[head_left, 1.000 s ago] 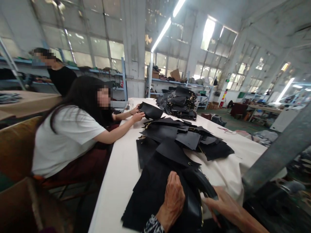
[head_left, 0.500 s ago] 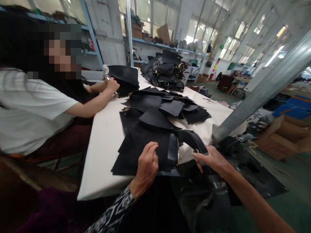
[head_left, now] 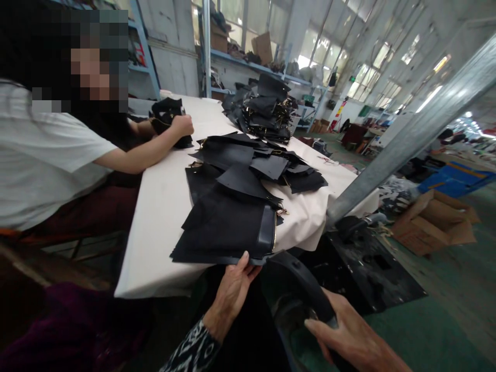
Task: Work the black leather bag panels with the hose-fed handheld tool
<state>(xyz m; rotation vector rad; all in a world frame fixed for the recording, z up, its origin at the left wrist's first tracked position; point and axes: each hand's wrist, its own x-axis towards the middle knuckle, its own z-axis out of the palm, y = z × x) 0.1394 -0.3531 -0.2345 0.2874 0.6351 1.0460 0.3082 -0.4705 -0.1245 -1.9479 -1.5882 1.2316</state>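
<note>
Right grip [head_left: 346, 323] drew back, clasping black handle [head_left: 304, 279] slanting lengthwise up-left; left grip [head_left: 233, 289] pinches panels [head_left: 220, 230]

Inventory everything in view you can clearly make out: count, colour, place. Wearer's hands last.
Table: 1, off-white, centre
Near stack: 1, black pieces, table's near edge
Spread pile: 1, black pieces, mid-table
Tall stack: 1, black pieces, table's far end
Curved object: 1, black, before the table's near edge
Nearby co-worker: 1, white shirt, left of table
Slanted post: 1, grey, right of table
Open cardboard box: 1, brown, floor at right
Shelving: count unclear, bluish, far wall
Left hand: 1, black-and-white sleeve, at near stack's edge
Right hand: 1, bare forearm, gripping curved object
</note>
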